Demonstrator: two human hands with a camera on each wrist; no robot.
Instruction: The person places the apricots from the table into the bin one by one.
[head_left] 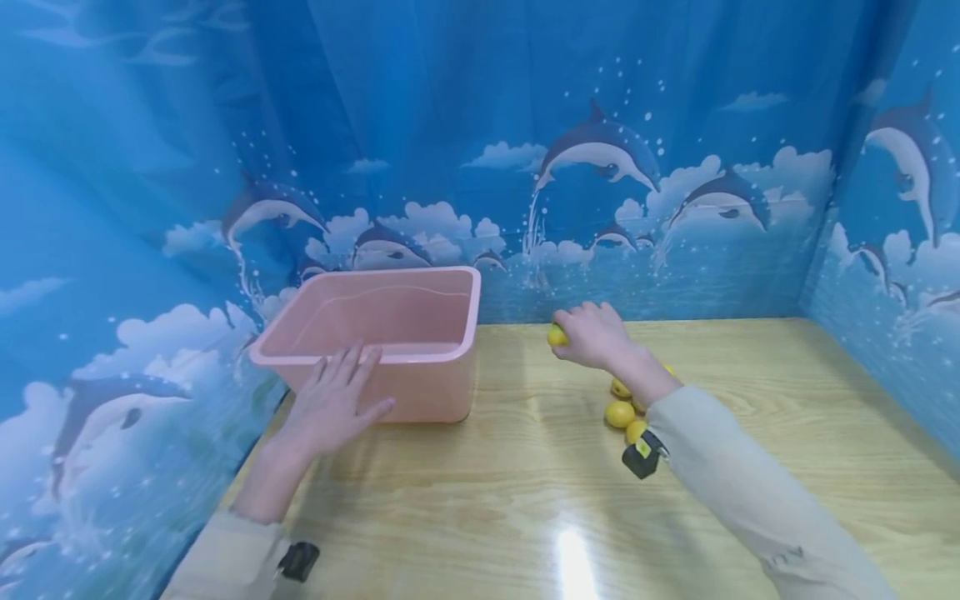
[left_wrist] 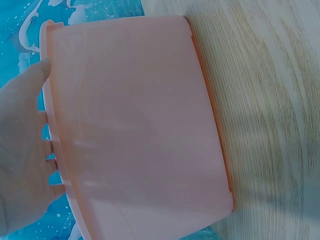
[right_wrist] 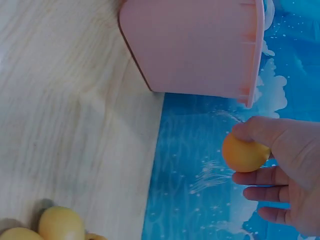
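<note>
My right hand (head_left: pixel 592 335) pinches a small, smooth yellow fruit (right_wrist: pixel 245 153) between thumb and index finger, while its other fingers stay extended. It is raised over the far part of the table, right of the pink plastic tub (head_left: pixel 442 387). Several similar yellow fruits (head_left: pixel 620 414) lie in a cluster on the table beneath the right forearm, which partly covers them. With fingers spread and straight, my left hand (head_left: pixel 330 408) lies at the tub's near rim. In the left wrist view its thumb and fingertips meet that rim (left_wrist: pixel 56 135).
The tub stands at the left back of the wooden table (head_left: pixel 480 508). A blue dolphin-print curtain (head_left: pixel 465 125) hangs behind the table and along both sides. Each wrist wears a small black camera, one of them below the right sleeve (head_left: pixel 720 450).
</note>
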